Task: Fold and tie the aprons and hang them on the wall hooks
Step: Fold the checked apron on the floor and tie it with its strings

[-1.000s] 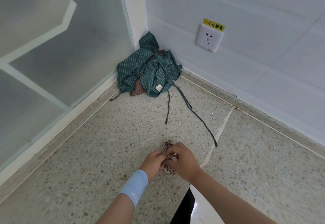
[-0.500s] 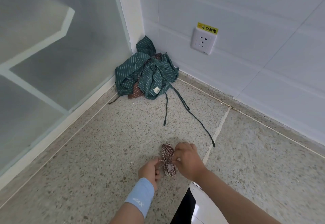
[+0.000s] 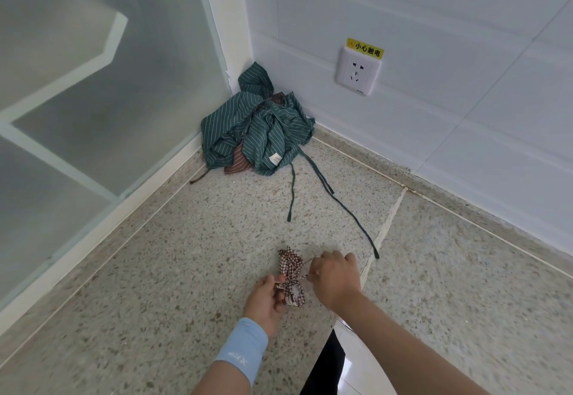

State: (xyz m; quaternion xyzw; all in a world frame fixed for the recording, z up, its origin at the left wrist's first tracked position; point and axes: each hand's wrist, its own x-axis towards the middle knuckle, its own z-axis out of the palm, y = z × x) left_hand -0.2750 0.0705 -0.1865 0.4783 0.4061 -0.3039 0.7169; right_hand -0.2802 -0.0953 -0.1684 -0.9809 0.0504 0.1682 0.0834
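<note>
Hands first: left hand (image 3: 267, 297) pinches one end of the tie btwn thumb and fingertips, right at the knot. Right hand (image 3: 335, 277) has its fingers curled round the other end of the tie, and the string runs from the knot into that fist. Both are on the checked apron (image 3: 290, 273), which is rolled into a small bundle w/ the tie cinched round its middle. It sits on the speckled stone surface (image 3: 186, 255), well below the wall socket (image 3: 358, 70) and a bit to its left, on the near side.

Other stuff, all relative to the socket: green striped apron (image 3: 257, 134) is crumpled in the corner, down and left of it, w/ a brown striped apron (image 3: 237, 162) poking out underneath. Green ties (image 3: 350, 218) trail from that pile across the surface below the socket, the longest ending near the right hand. Yellow warning sticker (image 3: 365, 48) sits right on top of the socket. Frosted glass panel (image 3: 93, 84) is far left of it. Light blue wristband (image 3: 243, 351) is on the left wrist.
</note>
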